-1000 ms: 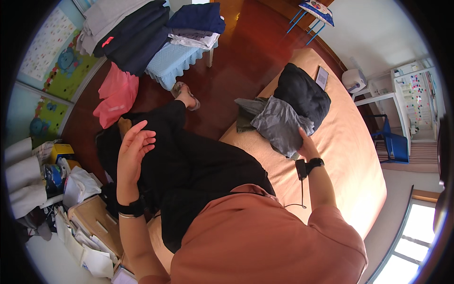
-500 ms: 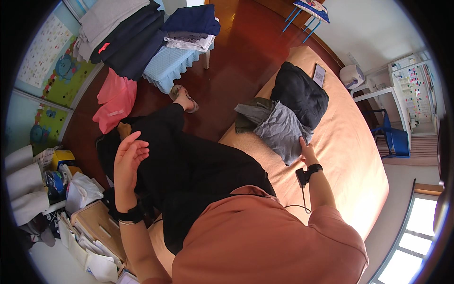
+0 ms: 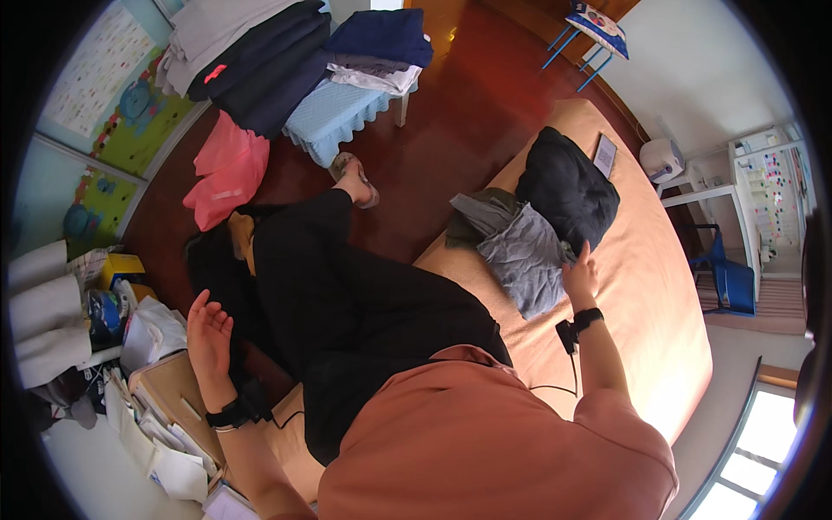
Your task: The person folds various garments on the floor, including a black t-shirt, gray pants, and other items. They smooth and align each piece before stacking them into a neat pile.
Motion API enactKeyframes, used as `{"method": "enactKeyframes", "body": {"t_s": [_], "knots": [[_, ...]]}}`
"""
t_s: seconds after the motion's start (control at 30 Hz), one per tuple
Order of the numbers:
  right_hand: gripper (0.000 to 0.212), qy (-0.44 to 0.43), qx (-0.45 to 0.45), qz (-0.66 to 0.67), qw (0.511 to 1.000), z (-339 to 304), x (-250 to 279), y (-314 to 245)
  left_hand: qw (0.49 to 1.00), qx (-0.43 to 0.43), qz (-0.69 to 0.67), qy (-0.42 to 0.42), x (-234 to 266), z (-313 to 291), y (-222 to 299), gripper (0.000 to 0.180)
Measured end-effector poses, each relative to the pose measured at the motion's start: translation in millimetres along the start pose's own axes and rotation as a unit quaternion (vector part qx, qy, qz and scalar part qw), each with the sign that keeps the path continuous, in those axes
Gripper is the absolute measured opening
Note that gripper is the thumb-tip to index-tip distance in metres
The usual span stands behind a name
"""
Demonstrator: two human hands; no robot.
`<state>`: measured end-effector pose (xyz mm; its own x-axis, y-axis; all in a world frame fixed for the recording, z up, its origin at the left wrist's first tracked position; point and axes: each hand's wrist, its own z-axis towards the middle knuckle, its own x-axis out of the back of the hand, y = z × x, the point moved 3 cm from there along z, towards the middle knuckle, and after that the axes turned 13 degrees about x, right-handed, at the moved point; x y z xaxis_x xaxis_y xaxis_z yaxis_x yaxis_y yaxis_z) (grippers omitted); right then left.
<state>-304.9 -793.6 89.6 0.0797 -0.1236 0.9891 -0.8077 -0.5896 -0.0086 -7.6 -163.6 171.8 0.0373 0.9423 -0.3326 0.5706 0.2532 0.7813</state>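
**Reaching into the clothes heap on the bed**

Sitting on the edge of the bed [image 3: 659,286], the person stretches the right hand [image 3: 579,276] onto the grey garment [image 3: 523,254], which lies crumpled on the orange sheet beside a black garment [image 3: 568,186]. The fingers rest on the cloth's edge; whether they pinch it I cannot tell. The left hand [image 3: 208,334] hangs in the air over the cluttered floor, palm up, fingers loosely spread, holding nothing. Sorting looks barely started here: both pieces lie unfolded in a heap, while folded stacks [image 3: 373,52] already sit on the blue stool [image 3: 334,117] across the room.
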Motion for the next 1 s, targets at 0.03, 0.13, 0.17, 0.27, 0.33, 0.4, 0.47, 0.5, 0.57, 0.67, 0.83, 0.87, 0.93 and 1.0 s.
{"method": "enactKeyframes", "body": {"t_s": [0.03, 0.13, 0.17, 0.27, 0.33, 0.4, 0.47, 0.5, 0.57, 0.67, 0.83, 0.87, 0.93, 1.0], "knots": [[0.076, 0.025, 0.092, -0.009, 0.995, -4, 6, -20, 0.999, 0.020, -0.006, 0.046, 15, -1, -6, 0.035], [0.074, 0.039, 0.267, -0.052, 0.961, -20, 2, -79, 0.994, 0.058, -0.050, 0.076, 53, 3, -22, 0.037], [0.073, 0.007, 0.281, -0.077, 0.957, -24, -8, -96, 0.990, 0.071, -0.081, 0.095, 65, 4, -30, 0.038], [0.080, -0.042, 0.190, -0.054, 0.979, 0, -26, -126, 0.977, 0.088, -0.064, 0.181, 106, -19, -61, 0.040], [0.088, -0.032, 0.194, -0.058, 0.979, 15, -34, -131, 0.969, 0.086, -0.056, 0.226, 125, -36, -82, 0.037], [0.090, -0.073, 0.172, -0.103, 0.977, 28, -45, -125, 0.945, 0.103, -0.113, 0.289, 137, -50, -100, 0.032], [0.090, -0.084, 0.172, -0.109, 0.976, 37, -55, -121, 0.933, 0.106, -0.136, 0.316, 145, -53, -115, 0.031], [0.090, -0.106, 0.177, -0.102, 0.973, 41, -57, -117, 0.933, 0.103, -0.141, 0.316, 147, -54, -122, 0.031], [0.090, -0.167, 0.164, -0.117, 0.965, 54, -57, -111, 0.927, 0.129, -0.149, 0.319, 151, -51, -140, 0.030], [0.072, -0.192, 0.273, -0.141, 0.932, 84, -37, -132, 0.930, 0.131, -0.150, 0.308, 169, -35, -156, 0.028], [0.031, -0.069, 0.500, -0.012, 0.863, 84, 19, -271, 0.924, 0.146, -0.136, 0.327, 205, 11, -155, 0.027], [0.032, -0.066, 0.559, 0.037, 0.826, 70, 28, -315, 0.923, 0.143, -0.129, 0.332, 209, 24, -152, 0.026], [0.034, -0.144, 0.594, 0.127, 0.781, 37, 41, -398, 0.924, 0.150, -0.100, 0.337, 215, 57, -150, 0.027], [0.039, -0.153, 0.691, 0.123, 0.696, -5, 50, -476, 0.918, 0.153, -0.059, 0.361, 229, 94, -148, 0.029]]}}
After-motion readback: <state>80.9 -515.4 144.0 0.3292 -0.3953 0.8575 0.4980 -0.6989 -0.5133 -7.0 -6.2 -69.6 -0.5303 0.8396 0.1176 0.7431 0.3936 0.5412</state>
